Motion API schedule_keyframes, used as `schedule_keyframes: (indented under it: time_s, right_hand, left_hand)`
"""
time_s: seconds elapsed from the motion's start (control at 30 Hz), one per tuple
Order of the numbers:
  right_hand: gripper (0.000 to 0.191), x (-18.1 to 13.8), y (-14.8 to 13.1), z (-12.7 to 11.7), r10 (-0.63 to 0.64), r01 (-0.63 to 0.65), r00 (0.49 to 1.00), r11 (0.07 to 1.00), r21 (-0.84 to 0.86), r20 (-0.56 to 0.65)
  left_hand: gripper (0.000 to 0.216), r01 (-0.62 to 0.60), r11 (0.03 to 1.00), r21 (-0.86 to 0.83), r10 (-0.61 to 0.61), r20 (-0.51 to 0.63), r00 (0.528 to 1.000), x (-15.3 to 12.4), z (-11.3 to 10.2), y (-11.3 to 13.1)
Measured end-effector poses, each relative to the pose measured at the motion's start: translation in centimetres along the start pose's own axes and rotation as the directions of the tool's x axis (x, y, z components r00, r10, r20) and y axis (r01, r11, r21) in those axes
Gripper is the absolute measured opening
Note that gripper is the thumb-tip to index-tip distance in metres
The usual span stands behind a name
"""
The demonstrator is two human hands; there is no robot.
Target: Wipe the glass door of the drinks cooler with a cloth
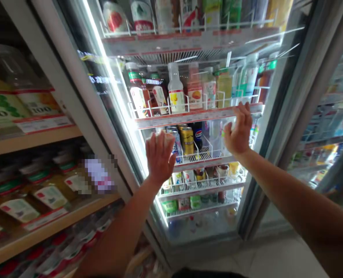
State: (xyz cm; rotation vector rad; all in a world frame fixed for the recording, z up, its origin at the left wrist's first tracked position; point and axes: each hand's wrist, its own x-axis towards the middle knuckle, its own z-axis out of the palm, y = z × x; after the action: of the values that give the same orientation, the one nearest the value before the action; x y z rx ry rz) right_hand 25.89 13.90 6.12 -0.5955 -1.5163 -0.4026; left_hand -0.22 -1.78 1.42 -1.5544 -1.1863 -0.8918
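Note:
My left hand is raised in front of the lit drinks fridge, fingers stretched upward and thumb apart. A pale rounded item partly shows behind its fingertips; I cannot tell whether they touch. Just right of this hand stand a blue-and-white can and a gold can, with a dark Pepsi bottle beside them. My right hand is up by the right end of a shelf's front edge, thumb spread from loosely bent fingers. Nothing shows in its grasp. Whether it touches the shelf is unclear.
Bottles, including one with a yellow label, line the wire-fronted shelf above. Lower racks hold cups and green packs. On the left, wooden shelves carry large juice bottles. A fridge frame runs down the right, and light streaks cross the view.

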Motion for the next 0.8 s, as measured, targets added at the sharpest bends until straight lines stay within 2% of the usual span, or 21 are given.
schedule_keyframes:
  time_s: [0.07,0.1,0.13,0.17,0.2,0.23,0.27,0.3,0.33,0.43,0.47,0.5,0.6,0.67,0.73,0.8]
  right_hand:
    - [0.070,-0.3,-4.5,0.0,-0.100,0.097,0.995,0.989,0.110,0.019]
    - [0.073,-0.6,-6.8,0.2,-0.198,0.180,0.977,0.966,0.184,0.085]
    - [0.075,-1.2,-9.0,0.6,-0.323,0.279,0.935,0.925,0.258,0.149]
    - [0.074,-2.0,-10.9,1.1,-0.449,0.373,0.868,0.872,0.318,0.214]
    - [0.072,-2.9,-12.4,1.7,-0.523,0.423,0.807,0.835,0.351,0.273]
    - [0.069,-4.0,-13.4,2.4,-0.534,0.427,0.793,0.830,0.360,0.292]
    - [0.066,-5.1,-13.9,3.1,-0.534,0.428,0.786,0.834,0.349,0.312]
    - [0.063,-6.1,-14.0,3.8,-0.554,0.448,0.758,0.826,0.342,0.345]
    - [0.060,-6.9,-13.8,4.2,-0.574,0.468,0.735,0.815,0.342,0.361]
    - [0.061,-7.1,-12.1,4.4,-0.634,0.517,0.675,0.771,0.372,0.376]
    - [0.065,-6.3,-11.4,4.1,-0.632,0.515,0.682,0.772,0.373,0.368]
    - [0.070,-5.2,-10.9,3.8,-0.608,0.499,0.710,0.790,0.356,0.354]
    - [0.080,-1.7,-9.7,3.1,-0.402,0.353,0.887,0.907,0.229,0.228]
    - [0.080,-1.0,-9.3,2.9,-0.271,0.250,0.956,0.952,0.175,0.111]
    - [0.078,-2.6,-9.1,3.0,-0.240,0.228,0.969,0.959,0.169,0.058]
    - [0.076,-5.4,-9.0,3.2,-0.310,0.289,0.946,0.939,0.185,0.098]
  left_hand:
    - [0.062,-0.096,0.993,-0.073,0.100,0.049,0.994,-0.4,0.2,0.6]
    - [0.064,-0.103,0.989,-0.107,0.109,0.052,0.993,-0.7,0.2,0.9]
    - [0.068,-0.080,0.987,-0.140,0.087,0.048,0.995,-1.0,0.2,1.0]
    - [0.072,-0.030,0.985,-0.172,0.038,0.041,0.998,-1.3,0.0,1.1]
    - [0.075,0.033,0.979,-0.202,-0.025,0.043,0.999,-1.6,-0.2,1.0]
    - [0.077,0.098,0.970,-0.224,-0.090,0.046,0.995,-1.9,-0.5,0.7]
    - [0.076,0.148,0.961,-0.233,-0.142,0.044,0.989,-2.3,-0.9,0.4]
    - [0.074,0.166,0.959,-0.231,-0.164,0.027,0.986,-2.6,-1.3,0.0]
    - [0.071,0.149,0.965,-0.215,-0.153,-0.002,0.988,-3.0,-1.6,-0.5]
    - [0.065,0.012,0.998,-0.065,-0.017,-0.074,0.997,-3.9,-2.2,-1.7]
    - [0.065,-0.006,1.000,0.008,0.007,-0.065,0.998,-4.2,-2.1,-2.0]
    - [0.067,-0.005,0.997,0.082,0.009,-0.048,0.999,-4.4,-1.9,-2.1]
    - [0.073,0.011,0.971,0.237,-0.003,-0.035,0.999,-4.7,-1.0,-2.1]
    - [0.074,0.006,0.962,0.274,0.007,-0.048,0.999,-4.8,-0.6,-1.9]
    - [0.074,0.014,0.958,0.286,0.002,-0.055,0.999,-4.8,-0.3,-1.8]
    - [0.075,0.030,0.957,0.288,-0.014,-0.057,0.998,-4.9,-0.3,-1.7]
